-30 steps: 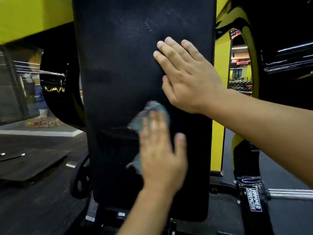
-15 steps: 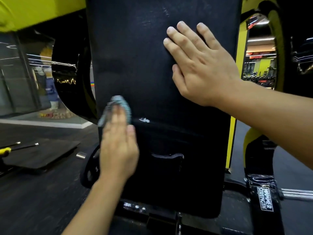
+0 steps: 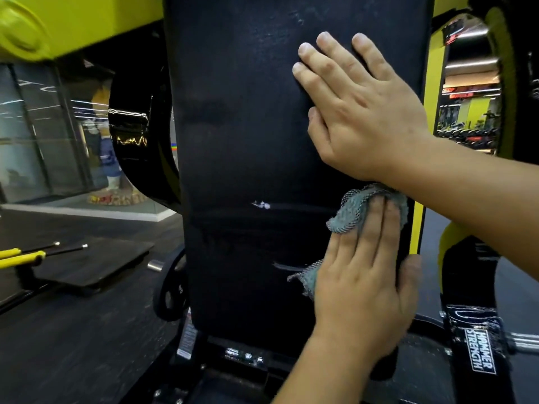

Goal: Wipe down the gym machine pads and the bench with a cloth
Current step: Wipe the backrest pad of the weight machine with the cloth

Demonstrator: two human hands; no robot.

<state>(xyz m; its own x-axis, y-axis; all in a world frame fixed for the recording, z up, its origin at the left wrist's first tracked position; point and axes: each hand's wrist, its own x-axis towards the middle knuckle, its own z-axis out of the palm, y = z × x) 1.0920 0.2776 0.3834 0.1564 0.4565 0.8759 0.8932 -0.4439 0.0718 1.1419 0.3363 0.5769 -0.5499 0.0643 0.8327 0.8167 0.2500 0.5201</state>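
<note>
A tall black upright pad [image 3: 256,135] of a gym machine fills the middle of the view, with a small white scuff at its seam. My left hand [image 3: 367,281] presses a crumpled grey-blue cloth [image 3: 358,214] flat against the pad's lower right part, thumb hooked around the pad's right edge. My right hand [image 3: 358,109] lies flat, fingers together, on the pad's upper right, just above the cloth. Most of the cloth is hidden under my left hand.
The yellow and black machine frame [image 3: 420,217] flanks the pad. A black post marked "Hammer Strength" [image 3: 478,348] stands at lower right. A weight plate [image 3: 169,293] sits left of the pad's base, and yellow-handled bars [image 3: 26,255] lie over a dark platform at left.
My left hand has swept the cloth from the pad's left edge across to its right edge. My right hand has stayed planted on the upper right of the pad.
</note>
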